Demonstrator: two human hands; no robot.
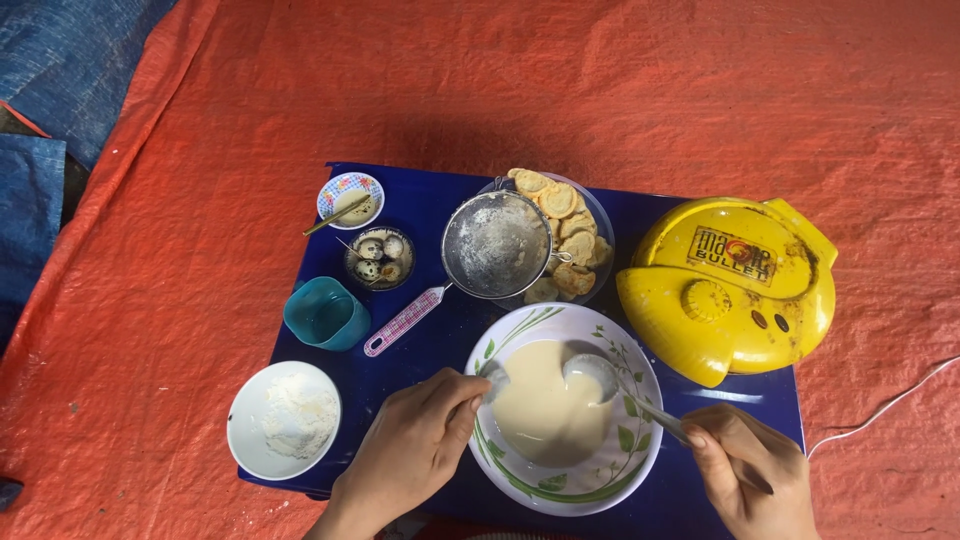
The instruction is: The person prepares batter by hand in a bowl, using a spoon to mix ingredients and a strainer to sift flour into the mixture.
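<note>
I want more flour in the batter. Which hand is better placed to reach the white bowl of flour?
Probably the left hand: it sits right beside the white flour bowl, while the right hand is across the batter bowl.

- I'm sitting over a low blue table (440, 190); it's small, glossy, rectangular
- under it an orange tarp (480, 80) covers the floor; wrinkled, evenly lit
- blue tarp (60, 60) at my top left; thin white cord (880, 405) on the right
</note>
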